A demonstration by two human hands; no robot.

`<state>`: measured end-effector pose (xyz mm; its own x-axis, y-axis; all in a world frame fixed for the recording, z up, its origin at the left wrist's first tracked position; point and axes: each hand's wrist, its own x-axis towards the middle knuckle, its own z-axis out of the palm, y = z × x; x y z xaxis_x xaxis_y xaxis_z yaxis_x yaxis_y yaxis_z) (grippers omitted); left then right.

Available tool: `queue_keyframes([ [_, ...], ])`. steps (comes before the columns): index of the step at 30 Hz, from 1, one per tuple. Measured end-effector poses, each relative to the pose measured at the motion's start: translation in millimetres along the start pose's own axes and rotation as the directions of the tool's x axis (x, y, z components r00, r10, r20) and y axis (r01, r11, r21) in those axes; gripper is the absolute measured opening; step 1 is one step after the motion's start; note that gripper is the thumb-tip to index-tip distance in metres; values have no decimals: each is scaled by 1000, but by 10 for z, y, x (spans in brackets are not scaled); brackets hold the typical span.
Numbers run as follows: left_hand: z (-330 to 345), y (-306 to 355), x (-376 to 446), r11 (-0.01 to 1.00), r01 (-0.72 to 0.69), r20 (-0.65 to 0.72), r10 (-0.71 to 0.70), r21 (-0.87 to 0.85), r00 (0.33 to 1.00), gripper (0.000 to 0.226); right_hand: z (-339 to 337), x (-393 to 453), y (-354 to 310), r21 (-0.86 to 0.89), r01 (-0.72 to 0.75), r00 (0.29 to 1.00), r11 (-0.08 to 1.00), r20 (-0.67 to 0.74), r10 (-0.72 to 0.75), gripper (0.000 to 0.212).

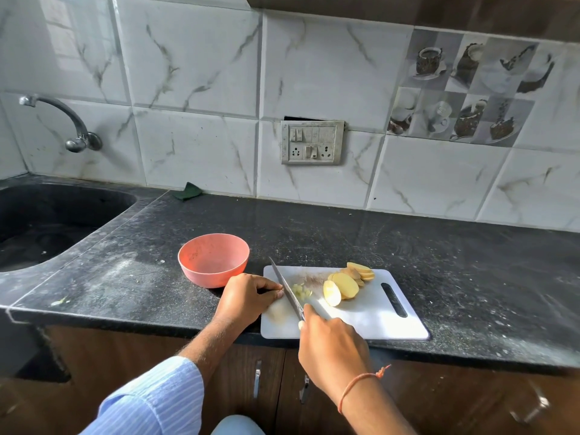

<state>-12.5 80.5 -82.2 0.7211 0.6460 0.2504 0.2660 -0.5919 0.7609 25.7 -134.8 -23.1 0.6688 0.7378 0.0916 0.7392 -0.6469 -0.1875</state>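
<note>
A white cutting board (370,312) lies at the front edge of the black counter. On it are several potato slices (345,285) and a small heap of diced potato (301,291). My right hand (329,343) grips the handle of a knife (284,282), whose blade points away across the board, just left of the diced pieces. My left hand (248,295) rests on the board's left end with curled fingers, its fingertips against the blade's left side; I cannot tell whether it holds a piece. An empty pink bowl (213,259) stands just behind the left hand.
A black sink (47,221) is set into the counter (439,255) at the left, with a wall tap (72,127) above it. A green scrub pad (190,191) lies by the tiled wall. A switchboard (312,142) is mounted on the wall. Cabinet doors with handles (257,378) are below.
</note>
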Motion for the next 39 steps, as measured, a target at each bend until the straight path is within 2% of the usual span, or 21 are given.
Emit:
queue_keyframes([
  [4, -6, 6, 6, 1000, 2, 7, -2, 24, 1000, 11, -2, 49, 90, 110, -27, 999, 994, -32, 31, 38],
  [7, -2, 8, -2, 999, -20, 9, 19, 29, 1000, 9, -23, 167, 250, 316, -49, 999, 948, 3, 51, 29],
  [10, -12, 14, -14, 999, -22, 21, 21, 24, 1000, 10, -43, 328, 551, 621, -155, 986, 769, 146, 82, 26],
  [12, -8, 11, -17, 998, -39, 9, 38, 48, 999, 12, -69, 428, 773, 732, -222, 969, 644, 237, 64, 28],
  [16, 18, 52, -25, 990, -84, -15, 86, 110, 996, 15, -101, 520, 1098, 774, -222, 957, 593, 289, -17, 38],
  [23, 90, 215, 47, 956, -193, -5, 199, 221, 980, 15, -9, 548, 1218, 844, -182, 976, 505, 218, -11, 41],
  [25, 113, 301, 104, 965, -177, 39, 172, 192, 984, 9, -21, 534, 1228, 856, -178, 979, 485, 206, -5, 40],
  [27, 123, 365, 187, 959, -164, 62, 154, 229, 986, 20, -25, 523, 1244, 866, -170, 980, 470, 199, -12, 41],
  [29, 107, 399, 289, 938, -161, 9, 166, 306, 986, 34, -19, 517, 1265, 875, -156, 981, 458, 191, -30, 43],
  [31, 84, 439, 379, 963, -129, -50, 145, 238, 988, 42, -9, 515, 1282, 881, -152, 982, 448, 188, -37, 45],
  [33, 114, 540, 439, 999, -23, -90, 21, -24, 996, 47, -6, 517, 1299, 888, -155, 980, 433, 193, -45, 47],
  [34, 145, 597, 468, 968, 89, -63, -106, -235, 992, 49, -8, 517, 1304, 893, -155, 979, 423, 196, -53, 49],
  [35, 177, 661, 493, 854, 230, 40, -239, -467, 970, 52, -12, 515, 1309, 896, -153, 978, 417, 196, -64, 50],
  [36, 211, 718, 505, 655, 371, 203, -321, -658, 925, 58, -12, 513, 1313, 898, -147, 978, 415, 194, -73, 51],
  [37, 246, 751, 502, 432, 475, 358, -327, -766, 875, 65, -12, 512, 1318, 897, -141, 979, 420, 190, -79, 52],
  [38, 271, 777, 483, 264, 533, 464, -284, -804, 839, 70, -9, 511, 1321, 893, -136, 979, 428, 187, -81, 52],
  [39, 289, 807, 456, 170, 562, 522, -228, -810, 822, 74, -7, 510, 1322, 889, -133, 979, 437, 187, -81, 53],
])
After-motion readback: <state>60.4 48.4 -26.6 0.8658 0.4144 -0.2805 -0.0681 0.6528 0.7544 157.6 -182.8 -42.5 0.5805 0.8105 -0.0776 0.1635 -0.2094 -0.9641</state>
